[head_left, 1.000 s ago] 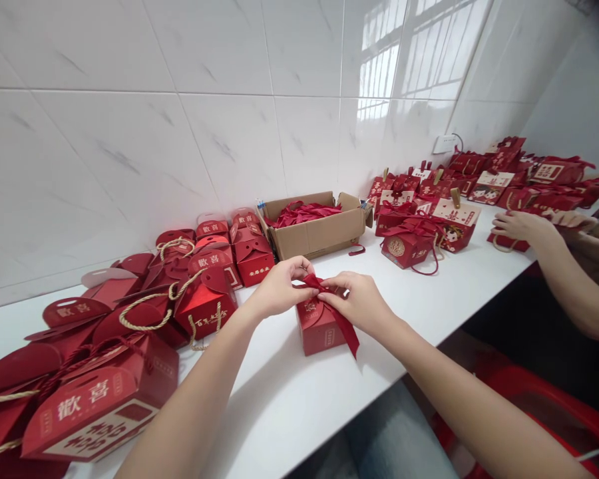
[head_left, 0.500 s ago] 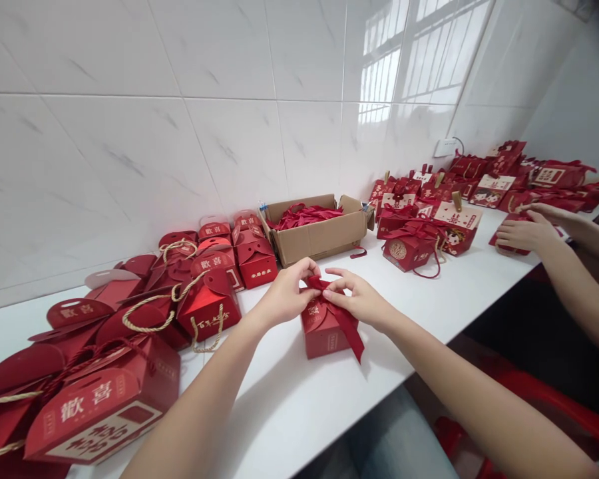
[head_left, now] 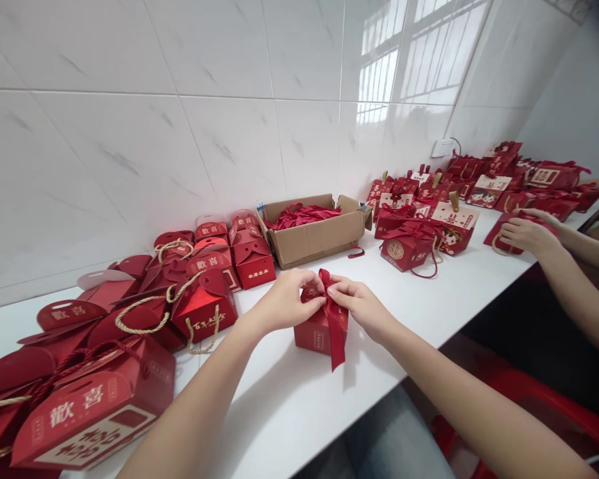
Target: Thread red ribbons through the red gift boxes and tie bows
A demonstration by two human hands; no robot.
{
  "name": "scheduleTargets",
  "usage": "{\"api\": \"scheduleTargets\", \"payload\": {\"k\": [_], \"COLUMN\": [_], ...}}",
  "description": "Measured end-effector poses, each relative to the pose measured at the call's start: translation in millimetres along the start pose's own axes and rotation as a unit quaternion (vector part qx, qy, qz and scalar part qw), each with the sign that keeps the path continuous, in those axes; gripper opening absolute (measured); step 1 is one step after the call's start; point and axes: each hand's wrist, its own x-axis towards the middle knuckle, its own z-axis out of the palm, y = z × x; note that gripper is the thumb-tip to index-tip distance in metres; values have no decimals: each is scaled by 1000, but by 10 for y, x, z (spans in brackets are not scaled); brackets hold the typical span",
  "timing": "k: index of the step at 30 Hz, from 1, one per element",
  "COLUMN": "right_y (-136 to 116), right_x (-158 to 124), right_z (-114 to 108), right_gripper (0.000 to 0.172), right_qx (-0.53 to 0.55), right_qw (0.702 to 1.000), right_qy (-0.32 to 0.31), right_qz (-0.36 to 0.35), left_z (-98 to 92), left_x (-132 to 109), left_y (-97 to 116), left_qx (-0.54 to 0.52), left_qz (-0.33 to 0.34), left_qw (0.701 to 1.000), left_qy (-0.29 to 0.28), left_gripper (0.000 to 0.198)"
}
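Observation:
A small red gift box (head_left: 313, 334) stands upright on the white table in front of me. Dark red ribbon (head_left: 336, 336) runs over its top, with one tail hanging down the near side and a loop sticking up. My left hand (head_left: 299, 301) pinches the ribbon at the top left of the box. From the right, my right hand (head_left: 354, 303) has thumb and fingers closed on the ribbon beside the loop. The fingers partly hide the crossing of the ribbon and the box's top.
A cardboard box (head_left: 319, 243) of loose red ribbons sits against the tiled wall. Several red boxes with rope handles (head_left: 204, 313) crowd the left. A ribboned box (head_left: 404, 251) stands to the right, near another person's hands (head_left: 529, 229). A red stool (head_left: 544, 399) is below the table.
Both hands have shifted on the ribbon, and a loop now stands up between them. The hanging tail has swung left, and the gift box has turned slightly. The other person's hands have moved too.

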Motion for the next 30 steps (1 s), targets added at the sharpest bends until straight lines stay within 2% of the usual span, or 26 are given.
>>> {"api": "scheduleTargets", "payload": {"k": [6, 11, 16, 20, 24, 26, 28, 30], "right_y": [-2, -64, -110, -169, -248, -262, -252, -224], "right_x": [-17, -18, -27, -69, -81, -40, 31, 110], "right_z": [-5, -86, -173, -229, -272, -284, -293, -302], "right_gripper": [33, 37, 12, 14, 19, 21, 24, 26], "right_qx": [-27, -151, -297, -384, -369, -378, -378, -352], "right_qw": [1000, 986, 940, 893, 914, 914, 913, 922], "right_qy": [7, 1, 35, 73, 41, 42, 33, -13], "right_qz": [-14, -67, -164, -220, -162, -141, -150, -158], "left_z": [23, 10, -6, 3, -7, -15, -19, -18], "left_x": [15, 19, 6, 7, 6, 2, -2, -3], "left_y": [0, -32, -61, -60, -41, -32, -28, -31], "left_qx": [-30, -36, -6, 49, 76, 74, 60, 35], "left_qz": [-43, -49, -19, 15, 44, 56, 62, 62], "left_qw": [999, 998, 1000, 999, 996, 996, 996, 997], "left_qy": [10, 21, 20, 13, 11, 9, 9, 11], "left_gripper": [8, 7, 13, 13, 13, 14, 15, 15]}}
